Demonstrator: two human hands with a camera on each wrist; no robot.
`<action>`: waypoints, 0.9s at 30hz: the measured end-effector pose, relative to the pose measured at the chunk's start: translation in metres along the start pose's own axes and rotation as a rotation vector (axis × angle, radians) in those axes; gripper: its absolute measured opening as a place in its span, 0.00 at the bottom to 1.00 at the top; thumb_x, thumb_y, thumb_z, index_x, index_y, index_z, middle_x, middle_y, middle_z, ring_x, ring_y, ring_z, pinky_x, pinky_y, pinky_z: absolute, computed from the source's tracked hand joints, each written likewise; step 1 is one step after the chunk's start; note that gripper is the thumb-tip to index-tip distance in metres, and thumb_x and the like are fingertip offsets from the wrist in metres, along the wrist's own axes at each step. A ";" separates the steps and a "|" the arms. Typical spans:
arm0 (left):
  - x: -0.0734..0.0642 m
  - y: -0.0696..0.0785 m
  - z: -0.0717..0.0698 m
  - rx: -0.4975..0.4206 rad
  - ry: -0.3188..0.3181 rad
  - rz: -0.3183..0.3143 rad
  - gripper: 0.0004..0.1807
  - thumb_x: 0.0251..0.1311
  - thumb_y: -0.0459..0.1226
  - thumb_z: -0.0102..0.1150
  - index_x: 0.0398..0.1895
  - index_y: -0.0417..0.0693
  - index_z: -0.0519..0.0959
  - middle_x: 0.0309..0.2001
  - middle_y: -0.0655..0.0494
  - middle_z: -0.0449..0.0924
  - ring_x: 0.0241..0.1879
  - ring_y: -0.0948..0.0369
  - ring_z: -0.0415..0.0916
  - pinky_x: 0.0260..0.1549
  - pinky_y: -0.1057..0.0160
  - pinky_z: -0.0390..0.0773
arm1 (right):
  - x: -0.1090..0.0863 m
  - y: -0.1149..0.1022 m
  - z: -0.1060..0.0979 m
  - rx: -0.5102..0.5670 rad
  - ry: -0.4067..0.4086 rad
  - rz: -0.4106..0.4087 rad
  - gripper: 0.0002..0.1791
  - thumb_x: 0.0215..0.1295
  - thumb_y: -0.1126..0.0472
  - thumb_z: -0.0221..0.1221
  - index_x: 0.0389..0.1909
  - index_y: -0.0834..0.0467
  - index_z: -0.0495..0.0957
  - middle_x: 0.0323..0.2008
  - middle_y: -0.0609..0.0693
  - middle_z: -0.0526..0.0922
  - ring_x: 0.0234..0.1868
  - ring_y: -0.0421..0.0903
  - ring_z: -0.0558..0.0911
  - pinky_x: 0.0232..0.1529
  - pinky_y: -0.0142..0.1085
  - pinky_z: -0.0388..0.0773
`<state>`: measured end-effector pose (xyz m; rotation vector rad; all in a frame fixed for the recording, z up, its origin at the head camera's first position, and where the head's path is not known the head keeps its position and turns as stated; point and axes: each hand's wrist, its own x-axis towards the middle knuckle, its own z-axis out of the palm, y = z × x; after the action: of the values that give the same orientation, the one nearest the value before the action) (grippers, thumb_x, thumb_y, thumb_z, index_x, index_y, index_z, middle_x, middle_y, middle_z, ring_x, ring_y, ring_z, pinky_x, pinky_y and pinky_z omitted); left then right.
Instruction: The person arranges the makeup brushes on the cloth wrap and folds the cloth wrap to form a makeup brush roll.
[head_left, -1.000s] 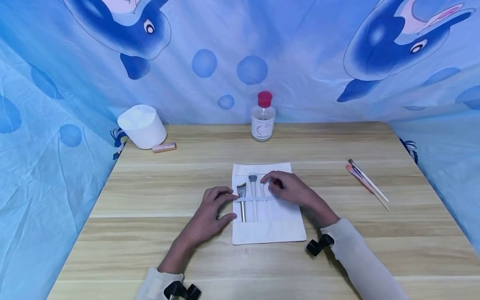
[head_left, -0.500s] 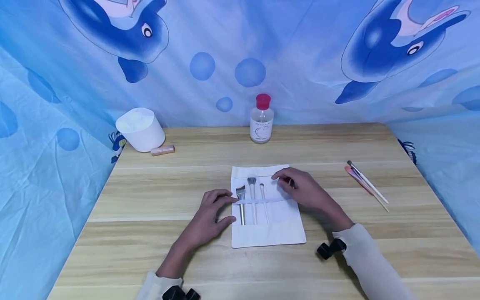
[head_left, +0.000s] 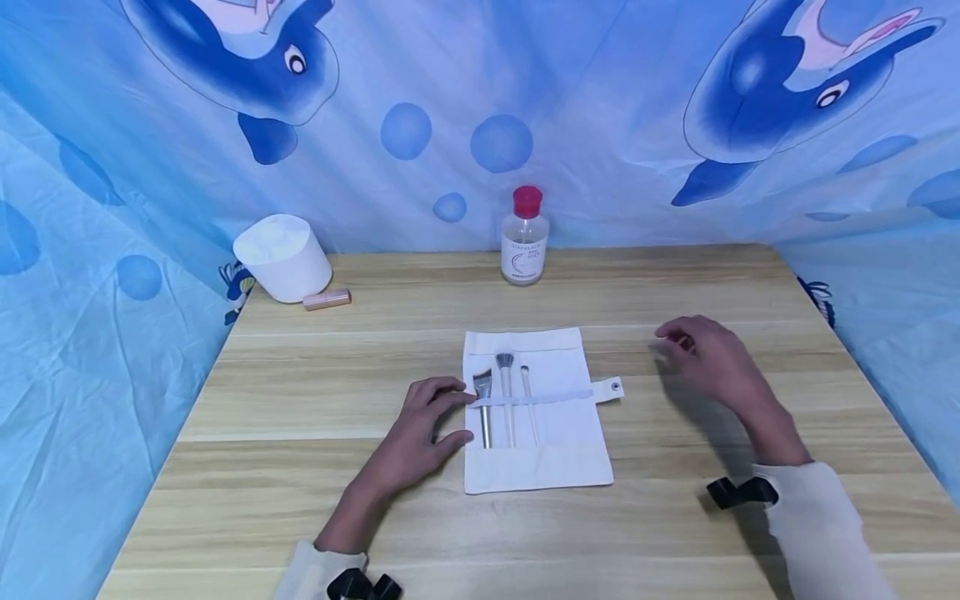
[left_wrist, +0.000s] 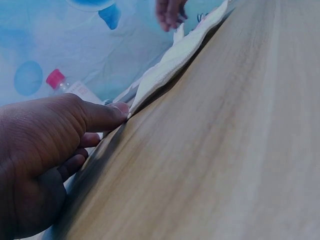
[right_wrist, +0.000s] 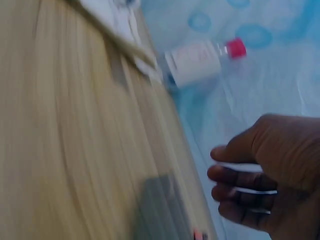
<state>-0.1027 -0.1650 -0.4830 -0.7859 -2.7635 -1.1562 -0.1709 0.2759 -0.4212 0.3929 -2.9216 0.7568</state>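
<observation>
A white cloth brush roll (head_left: pixel 540 471) lies open at the middle of the table. Three makeup brushes sit under its elastic band: a flat wide brush (head_left: pixel 485 417), a fluffy-headed brush (head_left: pixel 506 379) and a thin small one (head_left: pixel 530 404). At the roll's left edge rests my left hand (head_left: pixel 408 433), index fingertip by the band's end and thumb at the side. My right hand (head_left: pixel 708 362) is over the table to the right of the roll, fingers loosely bent and holding nothing. It hides the two brushes lying there; small dark and pink tips (right_wrist: pixel 200 235) show in the right wrist view.
A snap tab (head_left: pixel 609 389) sticks out from the roll's right side. Along the back edge stand a clear bottle with a red cap (head_left: pixel 525 242) and a white roll of tissue (head_left: pixel 283 258), with a pink lipstick-like tube (head_left: pixel 327 300) beside it. A blue dolphin-print cloth (head_left: pixel 600 125) hangs behind.
My right hand has left the small brush in the roll and moved right, uncovering the snap tab and covering the two loose brushes. My left hand has stayed put.
</observation>
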 end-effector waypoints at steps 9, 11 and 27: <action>0.001 0.001 0.000 0.002 0.006 0.019 0.25 0.62 0.45 0.70 0.63 0.56 0.78 0.67 0.56 0.66 0.67 0.57 0.56 0.64 0.50 0.62 | -0.019 0.044 -0.019 -0.154 -0.029 0.179 0.14 0.72 0.60 0.58 0.46 0.68 0.79 0.37 0.63 0.79 0.37 0.59 0.77 0.34 0.53 0.72; 0.001 0.001 0.000 0.004 0.006 0.021 0.25 0.62 0.45 0.70 0.62 0.56 0.78 0.67 0.56 0.66 0.67 0.57 0.56 0.64 0.50 0.62 | -0.022 0.048 -0.020 -0.152 -0.046 0.202 0.13 0.71 0.59 0.60 0.45 0.68 0.79 0.35 0.61 0.79 0.35 0.57 0.77 0.32 0.51 0.71; 0.000 0.000 -0.001 0.018 -0.003 0.015 0.25 0.63 0.46 0.68 0.63 0.55 0.78 0.67 0.56 0.66 0.67 0.56 0.56 0.63 0.50 0.62 | -0.019 0.045 -0.004 -0.106 -0.042 0.219 0.12 0.69 0.64 0.60 0.45 0.67 0.73 0.32 0.58 0.78 0.29 0.52 0.74 0.27 0.42 0.68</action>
<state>-0.1032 -0.1653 -0.4823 -0.8061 -2.7609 -1.1270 -0.1648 0.3194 -0.4418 0.0812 -3.0613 0.6198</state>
